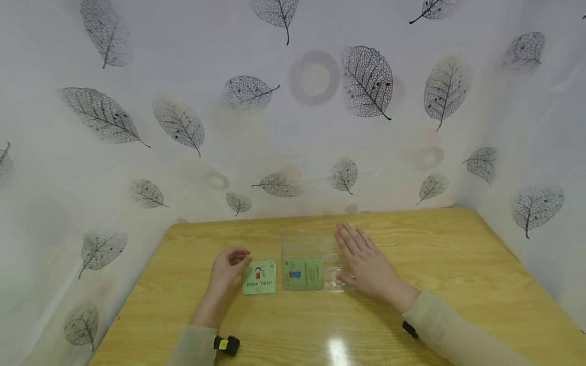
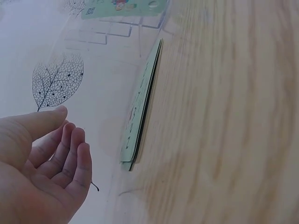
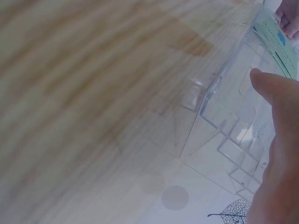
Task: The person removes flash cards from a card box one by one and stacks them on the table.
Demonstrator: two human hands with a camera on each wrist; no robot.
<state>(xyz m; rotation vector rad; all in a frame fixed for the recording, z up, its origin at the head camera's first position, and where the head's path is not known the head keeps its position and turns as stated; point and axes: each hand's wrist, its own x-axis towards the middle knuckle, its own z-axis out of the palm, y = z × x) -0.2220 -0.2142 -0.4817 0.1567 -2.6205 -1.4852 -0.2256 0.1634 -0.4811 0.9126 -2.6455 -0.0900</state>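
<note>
A small stack of green cards (image 1: 259,278), the top one printed "New Year", lies on the table left of a clear plastic organizer box (image 1: 302,249). Beside the stack is my left hand (image 1: 224,270), its fingers loosely bent; in the left wrist view this hand (image 2: 51,168) holds nothing and the cards (image 2: 141,109) lie apart from it. More green cards (image 1: 303,273) sit in the box's near left compartment. My right hand (image 1: 368,265) lies along the box's right side with fingers extended, and in the right wrist view its thumb (image 3: 268,84) overlaps the clear divided box (image 3: 215,109).
The wooden table (image 1: 439,244) extends on both sides of the hands. A white cloth with a leaf print (image 1: 366,81) hangs behind it and along its sides. Black camera straps sit on both wrists.
</note>
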